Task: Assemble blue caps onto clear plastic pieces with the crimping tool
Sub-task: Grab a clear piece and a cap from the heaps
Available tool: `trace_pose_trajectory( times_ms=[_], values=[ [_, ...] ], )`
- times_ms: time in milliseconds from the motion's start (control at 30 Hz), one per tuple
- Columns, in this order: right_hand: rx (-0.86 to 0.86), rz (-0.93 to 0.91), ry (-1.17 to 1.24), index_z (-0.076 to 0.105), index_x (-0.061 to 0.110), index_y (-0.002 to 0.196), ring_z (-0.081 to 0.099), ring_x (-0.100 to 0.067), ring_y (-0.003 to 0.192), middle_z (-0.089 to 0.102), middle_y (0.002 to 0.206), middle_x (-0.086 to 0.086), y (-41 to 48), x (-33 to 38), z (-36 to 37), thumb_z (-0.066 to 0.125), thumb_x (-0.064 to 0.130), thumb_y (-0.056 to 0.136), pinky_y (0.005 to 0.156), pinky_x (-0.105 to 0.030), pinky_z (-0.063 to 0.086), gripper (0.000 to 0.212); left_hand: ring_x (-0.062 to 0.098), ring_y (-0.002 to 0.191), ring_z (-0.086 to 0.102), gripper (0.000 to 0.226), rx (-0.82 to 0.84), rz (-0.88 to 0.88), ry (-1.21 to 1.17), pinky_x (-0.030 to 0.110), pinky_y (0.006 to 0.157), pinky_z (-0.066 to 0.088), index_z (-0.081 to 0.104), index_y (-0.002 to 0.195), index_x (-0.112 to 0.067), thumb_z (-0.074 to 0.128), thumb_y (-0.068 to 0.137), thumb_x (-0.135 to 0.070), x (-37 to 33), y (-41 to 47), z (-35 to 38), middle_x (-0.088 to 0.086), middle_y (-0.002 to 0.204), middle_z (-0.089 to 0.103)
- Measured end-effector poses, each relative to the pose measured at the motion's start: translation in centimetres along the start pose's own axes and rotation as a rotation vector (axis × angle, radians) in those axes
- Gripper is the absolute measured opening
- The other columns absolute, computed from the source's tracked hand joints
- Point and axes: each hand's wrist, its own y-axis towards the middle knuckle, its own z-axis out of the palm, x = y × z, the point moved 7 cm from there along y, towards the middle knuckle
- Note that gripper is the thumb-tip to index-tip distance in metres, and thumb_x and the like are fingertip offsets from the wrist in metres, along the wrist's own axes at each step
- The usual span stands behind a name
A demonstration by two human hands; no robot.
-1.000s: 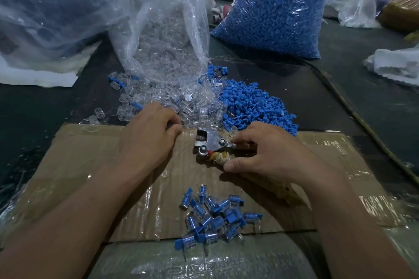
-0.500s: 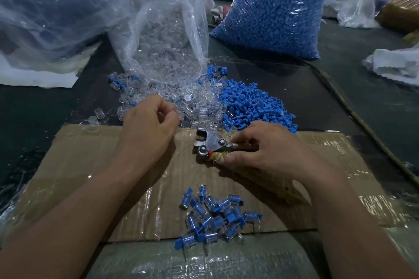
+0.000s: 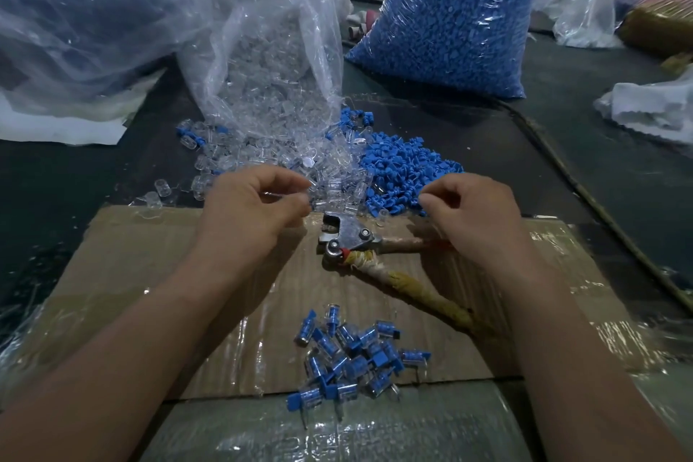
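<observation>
The left hand (image 3: pixel 255 214) pinched a clear piece (image 3: pixel 275 195) between thumb and forefinger, a tight, narrow grip, right at the near edge of the heap of clear pieces (image 3: pixel 300 165). The right hand (image 3: pixel 472 214) curled its fingers at the rim of the loose blue caps (image 3: pixel 405 169); whether a cap sat in that grip could not be told.

Between the 2 hands the crimping tool (image 3: pixel 347 236) lay on the cardboard (image 3: pixel 150 274), held by nobody. Its jaws faced the left pinch, with 1 handle running under the right palm and the other angling back toward the person. Behind both grips, closer to the body, sat the finished pieces (image 3: pixel 352 356).

The trouble ahead looked like this: the clear piece was small and slick, so a light pinch could let it slip. A cap seated crooked would likely get crushed askew by the tool. And with the handles splayed, a hurried grab might knock the tool aside.
</observation>
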Motion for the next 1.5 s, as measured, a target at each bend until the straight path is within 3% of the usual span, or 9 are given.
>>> trace_pose_trajectory(
  times_ms=[167,333,567,667,933,1033,1167,1300,1500],
  values=[
    [0.054,-0.039,-0.08,0.068,0.021,0.106,0.046,-0.008,0.085,0.054,0.094,0.005,0.8,0.1,1.6,0.061,0.024,0.087,0.075,-0.024,0.036,0.02,0.024,0.071,0.068,0.009,0.059,0.025,0.023,0.031,0.062,0.059,0.066,0.077,-0.008,0.067,0.076,0.0,-0.6,-0.5,0.6,0.008,0.078,0.069],
    [0.14,-0.049,-0.113,0.063,0.021,0.114,0.041,-0.009,0.086,0.044,0.091,0.007,1.1,0.6,3.3,0.063,0.036,0.084,0.075,-0.025,0.032,0.034,0.014,0.053,0.062,0.01,0.087,-0.02,-0.093,0.025,0.051,0.054,0.064,0.072,-0.007,0.067,0.073,0.003,-0.9,-1.1,0.9,0.014,0.066,0.065],
    [0.142,-0.055,-0.099,0.061,0.026,0.086,0.044,-0.008,0.08,0.044,0.082,0.012,1.2,0.8,3.5,0.063,0.034,0.084,0.07,-0.026,0.036,0.009,0.025,0.07,0.069,0.012,0.096,0.0,-0.021,0.037,0.069,0.059,0.066,0.075,-0.011,0.072,0.07,-0.002,-0.5,-0.7,0.9,0.01,0.071,0.07],
    [0.147,-0.067,-0.066,0.054,0.028,0.079,0.048,-0.009,0.079,0.045,0.074,0.016,1.0,1.1,3.6,0.063,0.03,0.084,0.071,-0.029,0.041,0.012,0.033,0.077,0.069,0.012,0.086,-0.028,-0.075,0.048,0.077,0.056,0.065,0.076,-0.01,0.068,0.074,0.002,-0.3,-0.8,0.7,0.016,0.077,0.069],
    [0.147,-0.09,-0.02,0.059,0.021,0.099,0.049,-0.01,0.082,0.053,0.086,0.008,0.8,1.3,3.2,0.06,0.024,0.087,0.073,-0.027,0.04,0.013,0.038,0.081,0.065,0.005,0.136,-0.095,-0.182,0.056,0.083,0.051,0.059,0.082,-0.003,0.06,0.079,0.001,-0.2,-1.0,1.3,0.025,0.085,0.066],
    [0.103,-0.123,-0.002,0.058,0.02,0.119,0.042,-0.004,0.077,0.043,0.085,0.011,0.6,1.3,2.2,0.052,0.019,0.092,0.071,-0.017,0.031,0.027,0.03,0.071,0.063,0.006,0.127,-0.12,-0.235,0.051,0.079,0.05,0.057,0.083,-0.003,0.056,0.083,0.003,0.1,-0.9,1.4,0.024,0.081,0.065],
    [0.021,-0.152,0.166,0.066,0.022,0.101,0.048,0.006,0.071,0.047,0.079,0.021,-0.3,2.2,0.8,0.062,0.014,0.086,0.066,0.002,0.033,0.018,0.025,0.063,0.064,0.008,0.151,-0.109,-0.237,0.039,0.065,0.055,0.057,0.083,-0.003,0.056,0.082,0.005,-0.1,-1.0,1.5,0.021,0.074,0.064],
    [-0.012,-0.198,0.447,0.06,0.035,0.079,0.056,0.011,0.072,0.059,0.076,0.022,-1.7,4.2,0.5,0.068,0.011,0.08,0.064,-0.003,0.041,0.026,0.01,0.062,0.066,0.019,0.157,-0.017,-0.158,0.018,0.058,0.055,0.062,0.081,-0.008,0.057,0.08,0.01,-1.2,-1.1,1.5,0.013,0.076,0.065],
    [-0.099,-0.349,0.576,0.061,0.031,0.079,0.059,0.004,0.069,0.059,0.071,0.02,-3.4,6.9,0.5,0.069,0.006,0.078,0.061,-0.007,0.045,0.026,0.007,0.055,0.065,0.014,0.166,0.011,-0.127,0.013,0.052,0.05,0.06,0.077,-0.007,0.06,0.079,0.007,-1.4,-1.5,2.0,0.004,0.063,0.065]
  ],
)
